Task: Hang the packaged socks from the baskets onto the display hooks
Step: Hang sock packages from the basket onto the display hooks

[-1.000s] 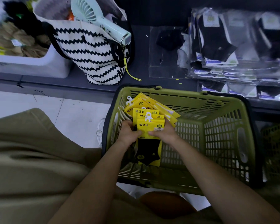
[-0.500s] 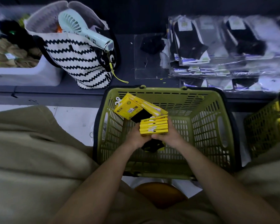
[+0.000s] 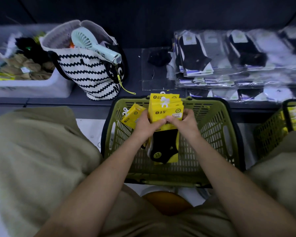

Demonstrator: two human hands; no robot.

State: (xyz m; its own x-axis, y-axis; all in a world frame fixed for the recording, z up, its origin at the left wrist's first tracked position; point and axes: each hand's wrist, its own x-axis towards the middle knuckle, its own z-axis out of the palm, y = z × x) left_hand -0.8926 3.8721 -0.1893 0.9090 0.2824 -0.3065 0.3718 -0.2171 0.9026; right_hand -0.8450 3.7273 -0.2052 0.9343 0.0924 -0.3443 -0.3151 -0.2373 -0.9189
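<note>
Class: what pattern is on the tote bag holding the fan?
Black-and-white zigzag stripes, head view.

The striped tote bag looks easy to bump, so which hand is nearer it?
Left. The left hand grips the sock packs on the side toward the striped tote bag; the right hand is on their far side.

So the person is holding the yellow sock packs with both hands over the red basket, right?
Not quite: the basket is green, not red, as the head view shows. The rest holds: the left hand and the right hand both grip the yellow sock packs above it.
</note>
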